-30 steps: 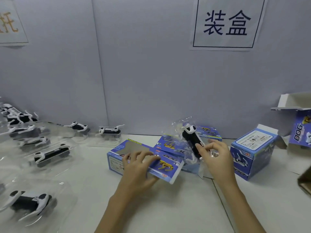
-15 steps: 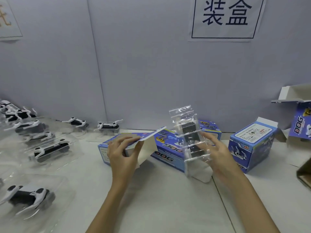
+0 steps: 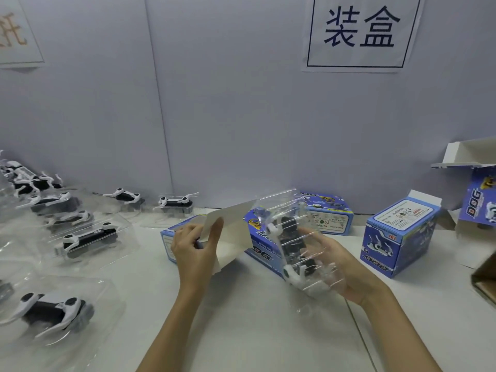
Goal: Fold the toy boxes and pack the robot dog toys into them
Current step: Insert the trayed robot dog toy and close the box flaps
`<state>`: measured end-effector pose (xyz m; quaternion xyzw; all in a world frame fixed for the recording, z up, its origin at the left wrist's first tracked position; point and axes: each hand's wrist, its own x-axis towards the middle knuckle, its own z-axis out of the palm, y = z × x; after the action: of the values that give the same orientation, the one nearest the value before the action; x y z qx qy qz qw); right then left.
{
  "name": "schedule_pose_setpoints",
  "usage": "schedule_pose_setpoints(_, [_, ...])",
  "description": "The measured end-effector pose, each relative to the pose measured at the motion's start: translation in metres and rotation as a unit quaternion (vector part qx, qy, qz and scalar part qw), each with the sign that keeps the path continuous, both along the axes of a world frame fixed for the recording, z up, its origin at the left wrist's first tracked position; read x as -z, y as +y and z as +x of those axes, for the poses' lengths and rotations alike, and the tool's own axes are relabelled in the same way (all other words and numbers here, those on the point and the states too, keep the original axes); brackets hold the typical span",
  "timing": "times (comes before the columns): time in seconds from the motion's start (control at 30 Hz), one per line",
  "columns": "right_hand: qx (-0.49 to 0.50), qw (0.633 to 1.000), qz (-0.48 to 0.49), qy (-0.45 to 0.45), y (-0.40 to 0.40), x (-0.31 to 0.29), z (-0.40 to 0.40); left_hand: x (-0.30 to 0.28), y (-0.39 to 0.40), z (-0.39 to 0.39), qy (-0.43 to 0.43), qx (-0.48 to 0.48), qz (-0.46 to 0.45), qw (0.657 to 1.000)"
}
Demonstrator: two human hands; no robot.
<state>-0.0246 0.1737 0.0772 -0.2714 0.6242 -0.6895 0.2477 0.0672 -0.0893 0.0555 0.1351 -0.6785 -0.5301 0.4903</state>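
My left hand (image 3: 197,249) pinches the white end flap (image 3: 228,224) of a blue toy box (image 3: 171,237) lying on its side, holding the flap lifted open. My right hand (image 3: 335,267) holds a clear plastic blister tray (image 3: 303,253) with a black and white robot dog toy (image 3: 292,242) inside, tilted just right of the box's open end. Part of the box is hidden behind the flap and the tray.
Several more robot dogs in clear trays (image 3: 86,237) lie along the left of the white table (image 3: 255,331). A folded blue box (image 3: 400,237) stands at the right, another (image 3: 327,216) lies behind, and open boxes (image 3: 477,194) sit at the far right.
My right hand has brought the tray with the dog lower and tilted it toward the box opening. My left hand keeps the flap raised.
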Motion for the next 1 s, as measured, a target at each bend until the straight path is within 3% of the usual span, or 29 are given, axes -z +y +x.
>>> schedule_pose_setpoints(0.2, [-0.079,0.996,0.021,-0.023,0.013,0.0,0.004,-0.001,0.001,0.001,0.001,0.014,0.006,1.0])
schedule_pose_setpoints(0.33, [-0.101,0.983,0.14,0.058,-0.004,-0.001,0.014,-0.001,0.001,0.003,-0.003,0.02,-0.004,1.0])
schedule_pose_setpoints(0.53, [-0.057,0.976,0.185,0.097,-0.022,-0.001,0.019,-0.002,0.004,0.005,-0.015,0.085,-0.025,0.996])
schedule_pose_setpoints(0.83, [-0.003,0.957,0.246,0.155,-0.009,-0.008,0.014,0.006,-0.004,0.003,-0.089,0.114,-0.181,0.973])
schedule_pose_setpoints(1.0, [0.03,0.926,0.295,0.234,-0.002,-0.004,0.007,0.009,-0.009,0.006,-0.155,0.151,-0.273,0.937])
